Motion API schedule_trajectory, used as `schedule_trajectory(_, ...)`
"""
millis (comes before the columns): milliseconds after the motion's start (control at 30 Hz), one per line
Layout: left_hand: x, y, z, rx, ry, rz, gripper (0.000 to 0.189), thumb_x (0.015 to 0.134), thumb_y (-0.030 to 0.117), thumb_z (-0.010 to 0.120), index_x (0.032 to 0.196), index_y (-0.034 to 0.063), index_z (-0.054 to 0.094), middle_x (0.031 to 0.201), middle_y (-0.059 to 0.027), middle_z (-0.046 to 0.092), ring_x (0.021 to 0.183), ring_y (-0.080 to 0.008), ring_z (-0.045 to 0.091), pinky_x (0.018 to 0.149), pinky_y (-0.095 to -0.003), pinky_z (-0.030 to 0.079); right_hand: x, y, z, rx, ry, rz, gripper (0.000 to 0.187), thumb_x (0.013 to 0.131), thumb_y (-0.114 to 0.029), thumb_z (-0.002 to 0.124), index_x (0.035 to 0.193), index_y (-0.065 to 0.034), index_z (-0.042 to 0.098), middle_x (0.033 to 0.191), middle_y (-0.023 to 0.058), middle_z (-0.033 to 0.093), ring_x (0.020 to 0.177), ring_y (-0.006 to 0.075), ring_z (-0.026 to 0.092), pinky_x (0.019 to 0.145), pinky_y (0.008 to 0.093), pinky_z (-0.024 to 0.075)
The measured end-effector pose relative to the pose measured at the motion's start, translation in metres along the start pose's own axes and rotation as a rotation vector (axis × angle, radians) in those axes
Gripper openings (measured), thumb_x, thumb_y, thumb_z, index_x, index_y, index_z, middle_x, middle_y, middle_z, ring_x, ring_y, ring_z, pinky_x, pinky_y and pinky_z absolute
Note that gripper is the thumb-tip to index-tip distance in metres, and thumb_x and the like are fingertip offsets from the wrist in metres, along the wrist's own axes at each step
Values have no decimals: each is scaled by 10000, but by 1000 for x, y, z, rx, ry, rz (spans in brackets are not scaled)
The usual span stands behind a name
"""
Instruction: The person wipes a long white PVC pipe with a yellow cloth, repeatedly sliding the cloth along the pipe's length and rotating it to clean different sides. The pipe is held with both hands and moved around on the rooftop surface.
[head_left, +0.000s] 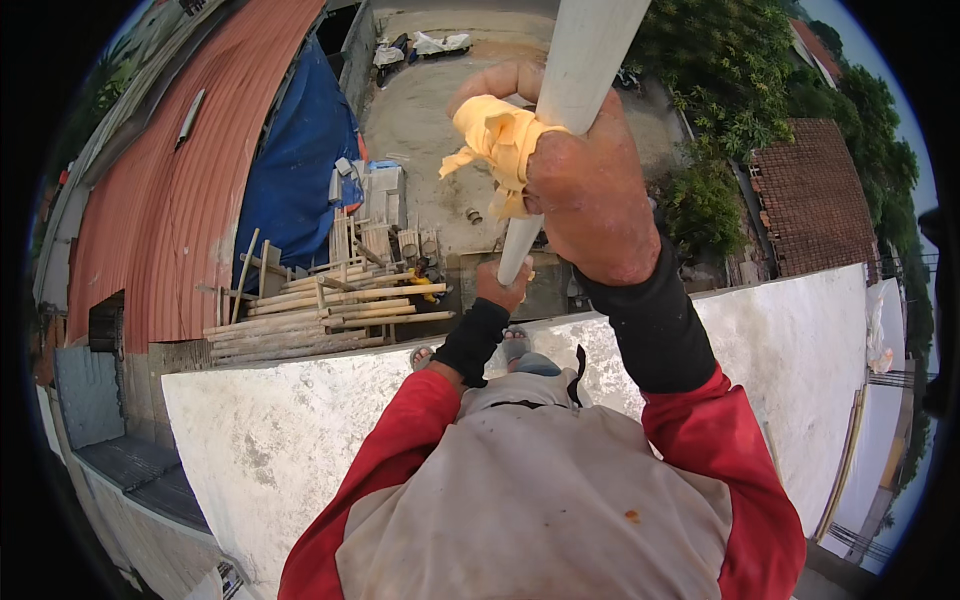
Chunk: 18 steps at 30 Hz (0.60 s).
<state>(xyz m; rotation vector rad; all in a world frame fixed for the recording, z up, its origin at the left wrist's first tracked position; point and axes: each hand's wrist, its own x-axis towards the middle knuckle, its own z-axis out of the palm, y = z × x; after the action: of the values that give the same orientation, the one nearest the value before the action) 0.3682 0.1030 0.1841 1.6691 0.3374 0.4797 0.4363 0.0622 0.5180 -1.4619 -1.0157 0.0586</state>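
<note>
A pale round pole (592, 60), perhaps a plastic pipe, runs from the top of the view down between both hands. My right hand (592, 195) is closed around its upper part, close to the camera. Yellow strips (499, 139) of cloth or tape wrap the fingers of that hand, with loose ends hanging. Lower down, my left hand (501, 285) grips the same pole near its visible end. The pole's foot is hidden by the left hand. My sandalled feet (515, 343) stand at the edge of a whitish concrete slab (285, 435).
Past the slab edge the ground lies far below. Stacked bamboo poles (352, 307) sit down there, with a small figure in yellow (426, 285) beside them. A blue tarpaulin (300, 150) hangs by a red corrugated roof (165, 202). Trees (720, 75) and a tiled roof (814, 195) stand right.
</note>
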Motion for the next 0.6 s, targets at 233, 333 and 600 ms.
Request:
schedule_trajectory(233,24,30,17,-144,110,225,201,830,149,779,851,-30,689,765,-132,722,659,-197,709,581,-330,519,-3,-59,-53,-1015,-162,-424,333,661,-4,686,990,-58,693,984,81,671,868,285,624,786,377,521)
schedule_trajectory(333,29,55,14,-103,179,249,187,830,146,771,824,-24,694,726,-132,714,632,-201,704,576,-323,517,8,-36,-47,-705,-120,-614,378,763,-86,692,1135,-56,632,1122,94,648,980,264,629,861,351,529)
schedule_trajectory(600,27,139,-20,-85,120,160,375,868,91,699,581,79,459,556,56,411,493,-62,375,479,-268,295,65,35,-121,114,-518,-501,746,861,-272,775,1470,-49,405,1380,140,555,1266,250,564,1073,386,465)
